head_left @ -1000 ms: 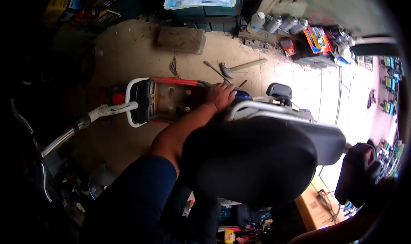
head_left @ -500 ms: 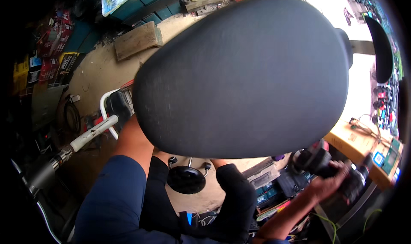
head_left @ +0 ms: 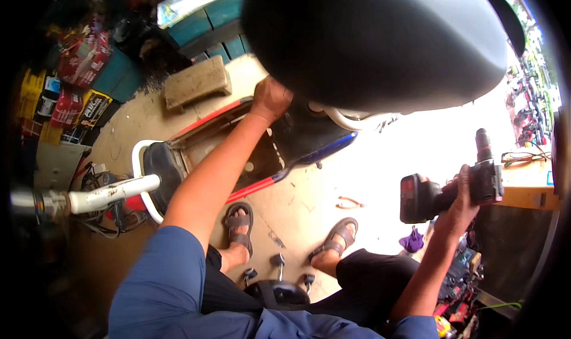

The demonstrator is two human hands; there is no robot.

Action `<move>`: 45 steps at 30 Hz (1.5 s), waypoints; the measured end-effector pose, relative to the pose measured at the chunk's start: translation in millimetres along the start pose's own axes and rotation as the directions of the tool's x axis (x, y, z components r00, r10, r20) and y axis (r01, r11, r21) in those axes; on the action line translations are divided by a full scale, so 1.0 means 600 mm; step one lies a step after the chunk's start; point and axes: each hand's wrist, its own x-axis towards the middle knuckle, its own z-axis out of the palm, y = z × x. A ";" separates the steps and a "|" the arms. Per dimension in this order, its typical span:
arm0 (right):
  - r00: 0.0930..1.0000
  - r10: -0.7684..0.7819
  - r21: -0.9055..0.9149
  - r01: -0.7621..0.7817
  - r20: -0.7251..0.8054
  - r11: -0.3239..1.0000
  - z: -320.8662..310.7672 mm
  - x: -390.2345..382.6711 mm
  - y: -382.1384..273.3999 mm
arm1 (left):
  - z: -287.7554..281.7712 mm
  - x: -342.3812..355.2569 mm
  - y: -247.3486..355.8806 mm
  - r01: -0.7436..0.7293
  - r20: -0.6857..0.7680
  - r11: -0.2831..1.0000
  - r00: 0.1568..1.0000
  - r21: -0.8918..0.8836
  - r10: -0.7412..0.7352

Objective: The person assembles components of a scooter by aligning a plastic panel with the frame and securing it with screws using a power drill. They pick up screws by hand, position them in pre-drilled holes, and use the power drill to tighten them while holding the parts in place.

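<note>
A large black padded seat (head_left: 380, 47) fills the top of the view, close to me. Against its lower left edge, my left hand (head_left: 273, 99) is closed with fingers curled; what they grip is hidden. Below that arm lies the floorboard well of a small vehicle with red and blue trim (head_left: 250, 151), its cover off. A white tube frame (head_left: 113, 193) runs at its left end. Held out at the right, my right hand (head_left: 461, 205) is wrapped around the handle of a cordless drill (head_left: 489, 178), whose chuck points away from me.
Pliers (head_left: 351, 203) and a purple cloth (head_left: 411, 240) lie on the floor. A low wooden stool (head_left: 196, 83) stands beyond the vehicle, and a black wheeled stool (head_left: 276, 292) is by my legs. Boxes (head_left: 83, 53) crowd the left; a cardboard box (head_left: 529, 197) stands right.
The seat has shifted up in view, uncovering the vehicle's well and my left hand. My right hand has raised the drill, which was lower and blurred before.
</note>
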 end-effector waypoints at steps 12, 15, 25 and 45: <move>1.000 -0.019 0.585 0.023 -0.012 0.810 -0.097 -0.127 -0.070 | -0.098 -0.230 -0.065 0.588 0.206 0.268 0.615 -0.764 -0.761; 0.995 0.075 0.609 -0.099 0.066 0.787 -0.133 -0.127 -0.044 | -0.096 -0.286 -0.064 0.652 0.273 0.296 0.624 -0.698 -0.732; 0.983 -0.082 0.419 0.144 -0.162 0.897 -0.295 -0.113 0.000 | -0.125 -0.298 -0.111 0.596 0.011 0.436 0.599 -0.674 -0.801; 0.966 0.229 0.419 -0.161 -0.118 0.894 -0.390 -0.098 0.043 | -0.151 -0.305 -0.250 0.570 0.146 0.628 0.669 0.530 -0.729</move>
